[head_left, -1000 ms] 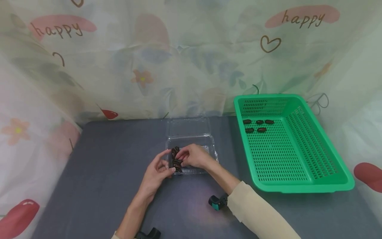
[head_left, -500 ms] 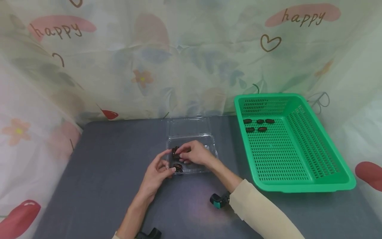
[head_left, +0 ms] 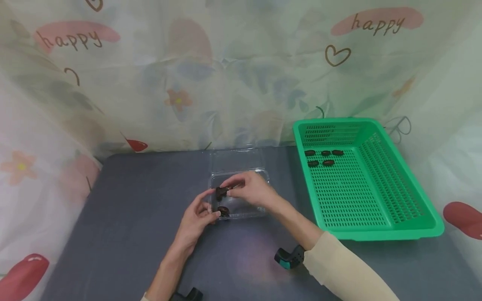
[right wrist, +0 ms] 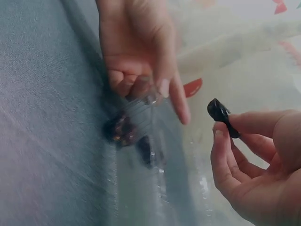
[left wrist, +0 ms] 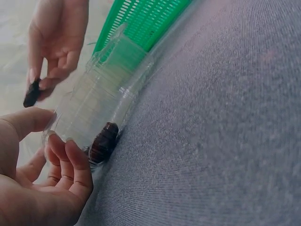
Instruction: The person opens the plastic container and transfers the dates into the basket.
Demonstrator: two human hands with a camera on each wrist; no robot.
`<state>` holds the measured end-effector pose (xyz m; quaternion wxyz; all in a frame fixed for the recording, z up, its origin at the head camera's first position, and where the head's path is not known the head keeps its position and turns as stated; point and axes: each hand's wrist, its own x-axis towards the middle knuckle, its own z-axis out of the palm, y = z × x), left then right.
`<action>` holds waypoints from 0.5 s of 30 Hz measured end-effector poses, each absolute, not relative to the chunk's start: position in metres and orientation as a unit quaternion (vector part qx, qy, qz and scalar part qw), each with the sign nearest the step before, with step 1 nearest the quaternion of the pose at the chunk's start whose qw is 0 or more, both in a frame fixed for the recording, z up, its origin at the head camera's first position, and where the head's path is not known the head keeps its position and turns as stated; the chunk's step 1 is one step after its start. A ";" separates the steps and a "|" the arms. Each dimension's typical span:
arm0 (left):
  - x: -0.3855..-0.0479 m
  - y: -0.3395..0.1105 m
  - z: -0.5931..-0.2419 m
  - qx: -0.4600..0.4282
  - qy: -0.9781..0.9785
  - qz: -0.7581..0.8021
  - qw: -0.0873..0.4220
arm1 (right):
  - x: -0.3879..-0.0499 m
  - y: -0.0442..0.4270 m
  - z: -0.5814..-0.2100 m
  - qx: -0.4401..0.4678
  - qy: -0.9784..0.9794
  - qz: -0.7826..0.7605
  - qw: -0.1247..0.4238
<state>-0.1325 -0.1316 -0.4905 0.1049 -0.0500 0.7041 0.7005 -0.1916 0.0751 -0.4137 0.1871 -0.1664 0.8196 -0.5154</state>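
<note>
A clear plastic box with a hinged lid lies unfolded before me. My left hand holds its left end, thumb at the near corner and index finger at the far one. Between thumb and fingertips, my right hand pinches a dark, shiny oval piece that looks like a date, raised above the box. More such dates lie in the left end; the left wrist view shows one ridged brown date through the wall. Fingers partly hide the rest.
To the right stands a green slotted basket, with several dates in two rows at its far left corner. Grey cloth covers the table. A patterned curtain hangs close behind and at both sides.
My right hand has pulled back from the dates in the box, rising away from its near side and now carrying one up. My left hand has stayed at the box's left end.
</note>
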 end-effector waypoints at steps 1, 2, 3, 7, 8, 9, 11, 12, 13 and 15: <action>-0.133 -0.131 -0.490 -0.051 0.703 0.701 0.105 | -0.190 0.077 -0.410 -0.165 0.821 -0.513 0.189; -0.133 -0.131 -0.490 -0.053 0.703 0.701 0.105 | -0.190 0.080 -0.406 -0.164 0.822 -0.511 0.193; -0.133 -0.131 -0.490 -0.054 0.703 0.701 0.104 | -0.189 0.083 -0.402 -0.164 0.822 -0.510 0.195; -0.133 -0.131 -0.490 -0.061 0.702 0.702 0.103 | -0.189 0.097 -0.388 -0.167 0.811 -0.523 0.200; -0.133 -0.130 -0.490 -0.063 0.702 0.702 0.102 | -0.190 0.101 -0.386 -0.169 0.809 -0.526 0.199; -0.133 -0.130 -0.490 -0.064 0.702 0.702 0.101 | -0.190 0.105 -0.383 -0.170 0.807 -0.530 0.197; -0.133 -0.130 -0.490 -0.064 0.703 0.701 0.102 | -0.191 0.114 -0.380 -0.164 0.801 -0.542 0.194; -0.133 -0.130 -0.490 -0.063 0.703 0.701 0.103 | -0.192 0.119 -0.378 -0.161 0.800 -0.545 0.190; -0.133 -0.131 -0.490 -0.061 0.704 0.700 0.103 | -0.193 0.123 -0.377 -0.156 0.800 -0.548 0.188; -0.133 -0.132 -0.490 -0.058 0.705 0.699 0.105 | -0.194 0.132 -0.376 -0.143 0.796 -0.558 0.185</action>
